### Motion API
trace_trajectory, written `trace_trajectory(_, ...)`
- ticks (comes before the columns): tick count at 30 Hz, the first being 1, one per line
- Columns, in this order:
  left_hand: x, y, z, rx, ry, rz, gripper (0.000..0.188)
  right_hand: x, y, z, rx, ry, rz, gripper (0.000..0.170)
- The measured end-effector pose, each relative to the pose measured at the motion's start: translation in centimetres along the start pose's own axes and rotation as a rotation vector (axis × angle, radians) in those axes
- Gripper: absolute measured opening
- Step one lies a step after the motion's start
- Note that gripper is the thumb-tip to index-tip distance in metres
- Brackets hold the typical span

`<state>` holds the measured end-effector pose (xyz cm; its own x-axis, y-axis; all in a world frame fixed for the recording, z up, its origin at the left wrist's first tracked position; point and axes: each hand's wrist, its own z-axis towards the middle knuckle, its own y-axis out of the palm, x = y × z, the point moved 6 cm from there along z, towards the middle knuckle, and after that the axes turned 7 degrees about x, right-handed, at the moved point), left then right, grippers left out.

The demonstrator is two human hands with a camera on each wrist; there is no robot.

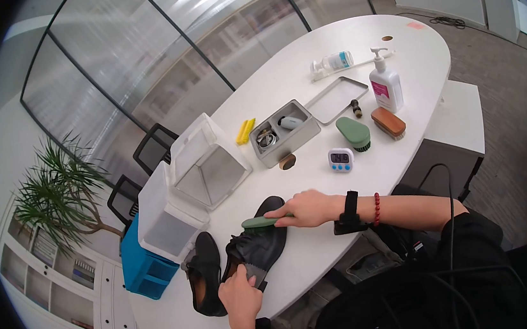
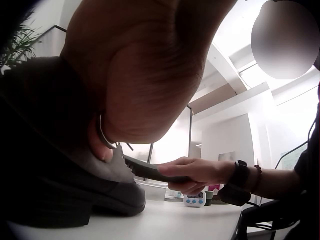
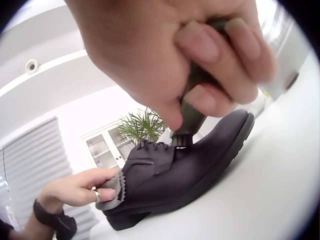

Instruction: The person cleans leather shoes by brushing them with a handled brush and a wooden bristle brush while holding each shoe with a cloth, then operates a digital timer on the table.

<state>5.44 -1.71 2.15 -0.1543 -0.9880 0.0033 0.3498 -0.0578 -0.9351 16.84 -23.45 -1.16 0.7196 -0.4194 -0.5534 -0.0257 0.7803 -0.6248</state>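
Note:
A black lace-up shoe stands on the table, toe pointing away. My left hand grips it at the heel, thumb at the opening. A grey cloth with a zigzag edge lies under those fingers against the shoe's side. In my right hand is a green-handled brush, held by the handle. Its short dark bristles meet the shoe's upper just in front of the laces, as the right wrist view shows. The other black shoe sits to the left.
Beyond the shoes stand clear-fronted white boxes and a blue bin. Farther right are a metal tin, a timer, a second green brush, a wooden brush and a pump bottle. The table's near edge runs beneath my right forearm.

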Motion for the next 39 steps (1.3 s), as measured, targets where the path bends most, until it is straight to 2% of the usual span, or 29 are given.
trace_trajectory(2, 0.0, 0.0, 0.0, 0.001, 0.001, -0.004, 0.019, -1.0, -2.3, 0.0, -0.056, 0.111, -0.435, 0.042)
trace_trajectory(3, 0.0, 0.1, 0.0, -0.001, -0.004, -0.009, 0.019, -1.1, -2.7, 0.1, -0.056, 0.111, -0.436, 0.042)
trace_trajectory(5, -0.1, 0.1, 0.0, -0.002, -0.003, -0.005, 0.019, -0.9, -3.9, 0.4, 0.066, 0.197, -0.446, 0.045)
trace_trajectory(6, -0.1, 0.2, 0.0, 0.006, 0.008, 0.018, 0.017, -1.0, -3.8, 0.5, 0.072, 0.195, -0.443, 0.045)
trace_trajectory(8, -0.1, 0.1, 0.0, 0.015, 0.014, 0.039, 0.016, -0.9, -3.4, 0.7, 0.1, 0.213, -0.151, 0.045)
trace_trajectory(9, 0.0, 0.0, 0.0, 0.031, 0.02, 0.028, 0.016, -0.9, -3.2, 0.7, 0.097, 0.213, -0.151, 0.045)
trace_trajectory(11, 0.1, 0.1, -0.1, 0.042, 0.028, 0.015, 0.016, -0.9, -1.8, 0.5, -0.012, 0.183, 0.048, 0.046)
trace_trajectory(14, -0.1, 0.1, -0.2, 0.045, 0.031, 0.004, 0.015, 1.0, 0.0, 0.0, -0.116, 0.151, 0.001, 0.046)
trace_trajectory(15, -0.1, 0.1, -0.1, 0.025, 0.018, -0.003, 0.017, -0.1, -1.6, 0.0, -0.131, 0.142, -0.29, 0.043)
trace_trajectory(16, -0.1, 0.1, -0.1, 0.007, 0.006, -0.01, 0.019, -0.3, -1.9, 0.1, -0.132, 0.141, -0.291, 0.043)
trace_trajectory(18, -0.1, 0.0, 0.0, 0.005, 0.003, -0.016, 0.019, -0.4, -3.4, 0.5, 0.039, 0.179, -0.526, 0.041)
trace_trajectory(20, 0.0, 0.0, 0.0, 0.001, 0.001, -0.015, 0.019, -0.6, -4.1, 0.6, 0.087, 0.175, -0.44, 0.041)
trace_trajectory(22, 0.0, 0.1, 0.0, -0.017, -0.003, 0.013, 0.02, -1.1, -3.7, 0.8, 0.094, 0.137, -0.211, 0.042)
trace_trajectory(23, 0.0, 0.0, 0.0, -0.017, -0.004, 0.014, 0.02, -1.1, -3.4, 0.8, 0.094, 0.137, -0.211, 0.042)
trace_trajectory(25, 0.3, -0.3, 0.1, -0.02, -0.011, 0.006, 0.02, -1.3, -2.1, 0.5, -0.008, 0.086, -0.066, 0.042)
trace_trajectory(26, 0.3, -0.2, 0.0, -0.022, -0.011, 0.005, 0.02, -1.2, -2.0, 0.3, -0.009, 0.088, -0.065, 0.042)
trace_trajectory(28, 0.1, -0.1, 0.1, -0.016, -0.007, 0.002, 0.021, -0.7, -1.7, 0.0, -0.108, 0.141, -0.281, 0.043)
trace_trajectory(29, 0.0, 0.0, 0.1, -0.014, -0.008, 0.002, 0.021, -0.8, -1.9, 0.2, -0.108, 0.139, -0.281, 0.043)
trace_trajectory(31, -0.1, 0.1, 0.0, 0.009, 0.008, -0.01, 0.022, -1.5, -4.1, 0.7, -0.054, 0.202, -0.462, 0.043)
trace_trajectory(32, -0.1, 0.0, 0.0, 0.009, 0.008, -0.011, 0.022, -1.9, -4.6, 0.9, -0.054, 0.202, -0.462, 0.043)
trace_trajectory(34, 0.0, -0.1, 0.0, -0.008, 0.004, 0.003, 0.024, -2.6, -5.7, 1.3, 0.084, 0.186, -0.163, 0.044)
trace_trajectory(35, 0.0, -0.1, 0.0, -0.009, 0.003, 0.002, 0.024, -2.6, -5.5, 1.4, 0.082, 0.186, -0.162, 0.044)
trace_trajectory(39, 0.2, -0.1, 0.0, -0.002, 0.007, 0.004, 0.021, -0.8, -2.4, 0.6, -0.08, 0.119, -0.111, 0.044)
